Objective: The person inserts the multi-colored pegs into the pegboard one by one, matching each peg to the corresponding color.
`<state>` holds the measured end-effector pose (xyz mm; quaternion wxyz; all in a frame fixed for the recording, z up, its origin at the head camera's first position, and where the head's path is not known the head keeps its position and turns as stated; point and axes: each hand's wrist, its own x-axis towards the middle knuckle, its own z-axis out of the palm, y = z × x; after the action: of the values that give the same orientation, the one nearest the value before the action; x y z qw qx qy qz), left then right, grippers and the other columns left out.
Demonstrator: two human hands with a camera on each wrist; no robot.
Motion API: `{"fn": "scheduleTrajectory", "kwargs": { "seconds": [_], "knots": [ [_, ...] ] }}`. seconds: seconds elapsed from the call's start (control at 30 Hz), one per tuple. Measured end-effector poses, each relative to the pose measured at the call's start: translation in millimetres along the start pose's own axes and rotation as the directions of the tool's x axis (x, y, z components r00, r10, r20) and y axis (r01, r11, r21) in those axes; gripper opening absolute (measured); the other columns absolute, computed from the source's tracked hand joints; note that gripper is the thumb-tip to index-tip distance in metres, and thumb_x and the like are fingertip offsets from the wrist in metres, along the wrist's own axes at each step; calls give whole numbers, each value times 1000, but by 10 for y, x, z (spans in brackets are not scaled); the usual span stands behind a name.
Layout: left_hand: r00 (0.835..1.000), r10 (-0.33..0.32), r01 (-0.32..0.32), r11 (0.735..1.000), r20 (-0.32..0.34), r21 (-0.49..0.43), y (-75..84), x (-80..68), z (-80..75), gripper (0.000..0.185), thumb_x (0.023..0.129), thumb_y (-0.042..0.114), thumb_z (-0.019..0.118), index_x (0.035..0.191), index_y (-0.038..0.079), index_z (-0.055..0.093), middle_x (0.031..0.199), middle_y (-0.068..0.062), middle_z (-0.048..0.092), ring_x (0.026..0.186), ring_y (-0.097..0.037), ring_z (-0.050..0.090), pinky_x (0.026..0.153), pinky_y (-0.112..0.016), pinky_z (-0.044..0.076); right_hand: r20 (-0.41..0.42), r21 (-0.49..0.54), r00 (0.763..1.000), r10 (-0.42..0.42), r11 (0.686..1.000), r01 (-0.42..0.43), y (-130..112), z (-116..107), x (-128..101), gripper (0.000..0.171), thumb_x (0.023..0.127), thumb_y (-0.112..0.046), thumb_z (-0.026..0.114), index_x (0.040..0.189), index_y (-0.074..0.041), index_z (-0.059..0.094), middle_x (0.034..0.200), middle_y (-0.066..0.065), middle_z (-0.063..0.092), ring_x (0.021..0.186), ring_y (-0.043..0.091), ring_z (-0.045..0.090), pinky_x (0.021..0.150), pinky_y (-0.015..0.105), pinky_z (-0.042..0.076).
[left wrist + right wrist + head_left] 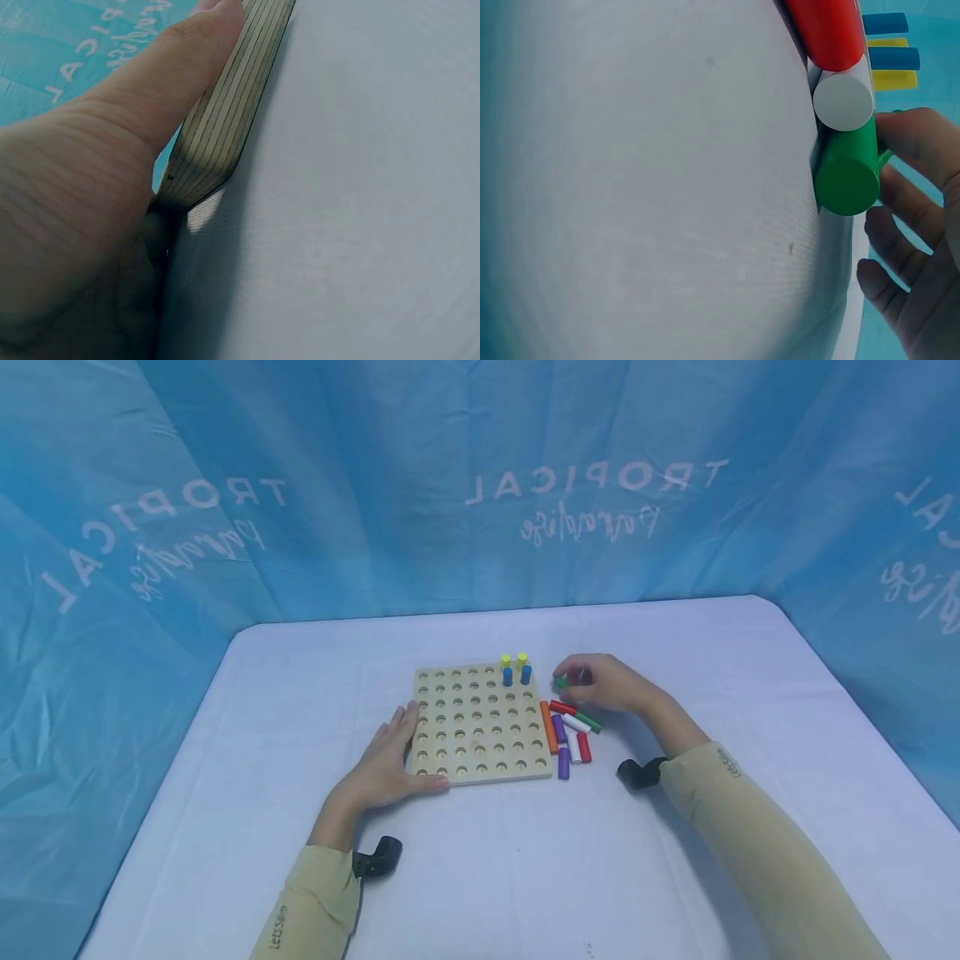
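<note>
Two hands: your left hand lies flat with straight fingers against the board's near-left corner, thumb along its front edge.
Board: plywood with rows of holes, flat on the table; it looks stiff and likely to slide on the cloth unless you brace it.
Loose pegs: orange, purple, white, red and green ones lie on their sides just right of the board, pointing various ways.
Right hand: your fingers pinch a green peg above the pile's far end, near the board's far-right corner.
Peg handling: probably light, hard, smooth, prone to roll; take it by the middle of its shaft.
Peg axis: too hidden to tell.
Standing pegs: two blue, two yellow, upright in the far-right holes.
</note>
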<state>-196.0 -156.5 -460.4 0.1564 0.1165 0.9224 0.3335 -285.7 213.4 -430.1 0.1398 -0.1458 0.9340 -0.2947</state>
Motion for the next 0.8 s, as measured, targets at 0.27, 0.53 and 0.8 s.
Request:
{"fn": "scheduleTrajectory", "kwargs": {
  "seconds": [0.27,0.53,0.8],
  "knots": [
    [1000,-4,4,1000,3,-8,2,-2,-2,134,66,65,82,161,22,-2,169,-3,-1,157,-26,-6,127,-52,-1,-82,17,997,-12,1000,14,-60,-26,-5,35,91,-22,71,126,-20,65,114,2,68,105,23,58,87,39,53],
    [1000,1,-1,1000,-2,0,4,-10,-6,134,66,65,82,161,20,-2,169,-3,-1,157,-26,-5,127,-51,-1,-150,35,988,-46,998,52,-107,-10,10,34,89,-22,75,121,-17,68,113,1,71,101,21,60,84,36,53],
    [1000,3,-3,1000,1,-9,16,-17,-19,134,66,65,82,161,20,-3,169,-5,-1,157,-26,-5,127,-51,-1,-204,50,977,-61,996,73,-167,-5,1,31,87,-23,77,116,-17,71,113,1,72,95,20,59,77,33,51]
  ]
}}
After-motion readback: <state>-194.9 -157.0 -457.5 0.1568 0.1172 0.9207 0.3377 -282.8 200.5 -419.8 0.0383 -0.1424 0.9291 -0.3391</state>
